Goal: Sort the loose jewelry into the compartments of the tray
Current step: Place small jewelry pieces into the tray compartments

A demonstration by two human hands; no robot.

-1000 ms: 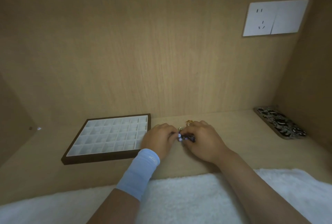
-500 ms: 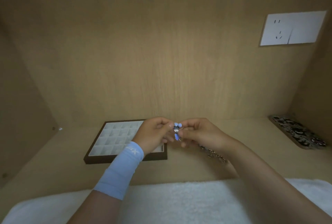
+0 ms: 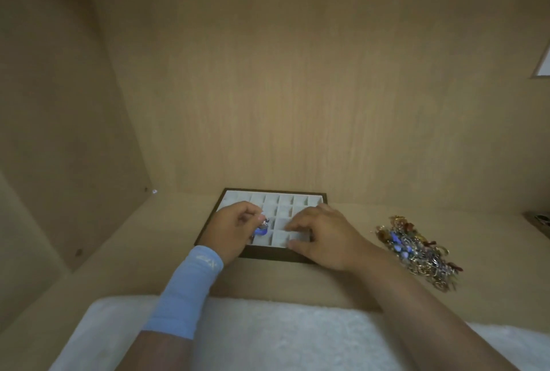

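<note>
Now: your left hand is over the near-left part of the tray, fingers curled in, thumb and forefinger pinching a small blue-beaded piece. The piece sits right at the fingertips and pokes out on their right side, above the near rows of compartments. Which cell lies under it you cannot tell, as the hand covers that corner; whether it touches the lining is not clear either.

Your right hand lies on the near-right part of the tray. Its fingers are loosely bent and spread, tips resting on the pale dividers, thumb by the dark near rim. It holds nothing. A gap of open cells separates it from the beaded piece.

The visible compartments look bare, though the frame is soft.

A pile of loose jewelry lies on the bench to the right of the tray, apart from it and just beyond your right wrist: gold chain, blue and reddish bits, all tangled.

A light blue wristband is on the left forearm. A white fleecy cloth covers the near edge of the bench
</note>
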